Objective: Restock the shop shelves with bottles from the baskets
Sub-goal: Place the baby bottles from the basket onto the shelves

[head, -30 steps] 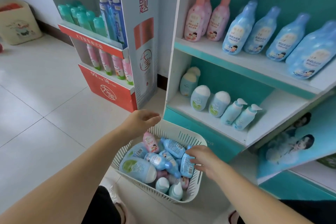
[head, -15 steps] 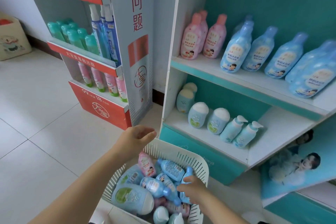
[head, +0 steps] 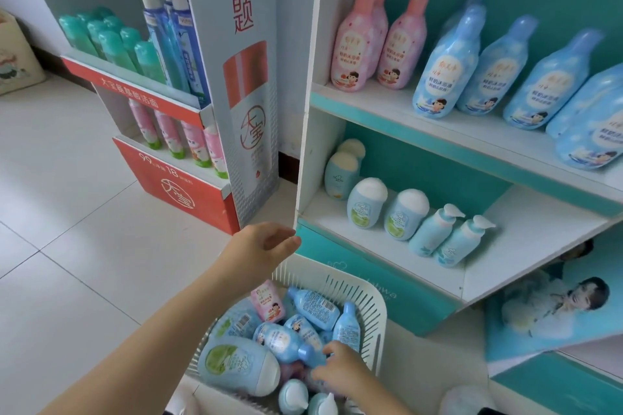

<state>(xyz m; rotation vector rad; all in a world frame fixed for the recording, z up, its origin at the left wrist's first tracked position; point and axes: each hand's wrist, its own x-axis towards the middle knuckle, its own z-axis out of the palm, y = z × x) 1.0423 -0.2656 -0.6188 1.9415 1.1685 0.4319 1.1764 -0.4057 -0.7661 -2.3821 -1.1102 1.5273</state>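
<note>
Head view looks down on a white slotted basket [head: 377, 310] standing on the tiled floor [head: 67, 246], just in front of the teal shelf unit [head: 354, 266]. It seems set that near so each bottle needs only a short reach.

The right hand [head: 340, 369] is down inside the basket. Its thumb and fingers curl round the cap end of a blue bottle [head: 283, 340], which lies on its side on top of the heap and is not yet lifted clear. The left hand [head: 261, 248] hangs above the basket's far rim, fingers loosely curled and grasping nothing. Its tips are at the bottom corner of the unit's white side panel [head: 310, 111]; whether they touch it I cannot tell. It may be there for balance.

The basket holds a jumble lying every way:
- a large white-capped bottle [head: 236, 369]
- a small pink bottle [head: 268, 303]
- several more blue ones, with round caps showing at the near edge

The lower shelf [head: 532, 236] carries round-capped bottles on the left, then 2 pump bottles [head: 451, 236], with bare board beyond them. The upper shelf [head: 371, 94] has tall pink bottles [head: 350, 47] on the left and a row of tall blue bottles [head: 448, 71]. A red display stand [head: 182, 185] beside the unit holds tubes and sprays.
</note>
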